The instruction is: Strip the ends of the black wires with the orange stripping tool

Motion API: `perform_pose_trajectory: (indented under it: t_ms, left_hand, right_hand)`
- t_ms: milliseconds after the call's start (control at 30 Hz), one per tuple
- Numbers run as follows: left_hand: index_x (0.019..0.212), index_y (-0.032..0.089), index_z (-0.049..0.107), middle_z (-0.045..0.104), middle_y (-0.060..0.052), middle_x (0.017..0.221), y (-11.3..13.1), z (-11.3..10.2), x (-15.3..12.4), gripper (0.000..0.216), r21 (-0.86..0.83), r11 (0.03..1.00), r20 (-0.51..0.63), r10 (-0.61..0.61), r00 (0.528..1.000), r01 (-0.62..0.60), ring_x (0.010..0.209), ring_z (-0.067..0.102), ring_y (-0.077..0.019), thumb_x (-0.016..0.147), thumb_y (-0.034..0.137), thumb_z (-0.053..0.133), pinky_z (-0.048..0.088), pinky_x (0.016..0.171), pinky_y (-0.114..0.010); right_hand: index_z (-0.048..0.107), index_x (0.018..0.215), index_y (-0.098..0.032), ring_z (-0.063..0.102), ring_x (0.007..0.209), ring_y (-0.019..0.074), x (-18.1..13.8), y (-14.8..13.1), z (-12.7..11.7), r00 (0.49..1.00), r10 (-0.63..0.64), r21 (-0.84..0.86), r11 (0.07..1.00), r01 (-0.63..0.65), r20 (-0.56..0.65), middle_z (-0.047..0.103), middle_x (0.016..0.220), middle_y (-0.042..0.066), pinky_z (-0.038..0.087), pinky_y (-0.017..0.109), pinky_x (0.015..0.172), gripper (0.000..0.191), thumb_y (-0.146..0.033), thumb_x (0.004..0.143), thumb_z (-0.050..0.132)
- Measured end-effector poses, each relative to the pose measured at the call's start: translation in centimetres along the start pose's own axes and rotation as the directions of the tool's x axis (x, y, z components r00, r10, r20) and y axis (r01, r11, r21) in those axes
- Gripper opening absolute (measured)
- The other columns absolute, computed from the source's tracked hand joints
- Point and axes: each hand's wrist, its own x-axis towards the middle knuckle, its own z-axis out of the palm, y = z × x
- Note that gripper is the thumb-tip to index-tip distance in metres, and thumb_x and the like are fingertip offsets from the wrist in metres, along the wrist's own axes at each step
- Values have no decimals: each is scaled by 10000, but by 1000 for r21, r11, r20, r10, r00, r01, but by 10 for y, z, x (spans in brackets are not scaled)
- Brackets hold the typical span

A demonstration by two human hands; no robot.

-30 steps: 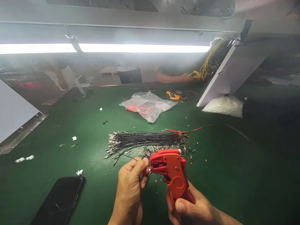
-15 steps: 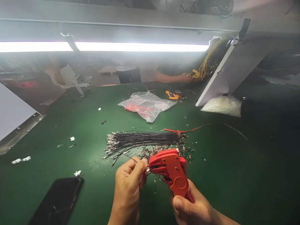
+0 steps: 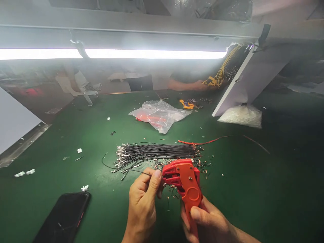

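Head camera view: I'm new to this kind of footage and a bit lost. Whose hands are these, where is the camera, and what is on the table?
The camera sits on a person's head and looks down at their own two bare hands; there is no machine. The left hand pinches a thin black wire, whose end meets the nose of a red hand tool. The right hand grips that tool by its handle. Beyond them on the green table lie a bundle of black wires with metal ends, a red wire, a clear plastic bag and, near left, a dark phone. Across the table, another person's hand holds yellow wires.
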Motion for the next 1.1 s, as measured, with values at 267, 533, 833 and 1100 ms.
perform_pose_trajectory:
  t_ms: [267, 533, 833, 1100]
  left_hand:
    - [624, 198, 603, 507, 39, 596, -4, -6, 1, 394, -75, 995, -175, 56, 983, -70, 564, 428, -91, 776, 536, 736, 379, 530, -192]
    - [546, 220, 632, 532, -5, 584, -10, 5, -9, 455, 230, 956, -153, 219, 964, -181, 641, 450, -163, 833, 572, 650, 348, 683, -291]
    - [681, 306, 757, 663, -2, 608, -24, 25, -22, 192, 389, 861, 34, 341, 939, -327, 645, 491, -202, 833, 400, 686, 289, 815, -360]
    - [800, 292, 733, 622, 40, 628, -27, 19, -18, 136, 423, 773, -37, 535, 844, -472, 607, 518, -155, 836, 185, 658, 292, 860, -351]
  right_hand:
    - [666, 1049, -60, 622, 716, 152, -6, -14, 10, 979, -11, 185, 982, -28, 204, 683, 814, 110, 436, 246, 681, 524, -515, 795, 717]
    - [628, 1112, -211, 621, 905, 242, -5, -46, 3, 965, -234, -194, 959, 209, -119, 665, 1013, 74, 481, 406, 836, 272, -339, 876, 670]
    - [599, 1041, -251, 551, 927, 235, -7, -63, -4, 868, -456, -482, 815, 321, -195, 591, 941, 28, 425, 425, 913, 145, -310, 915, 634]
    - [610, 1074, -168, 655, 788, 231, -6, -56, 0, 979, -202, 4, 979, 202, -21, 667, 884, 71, 523, 399, 729, 271, -276, 831, 658]
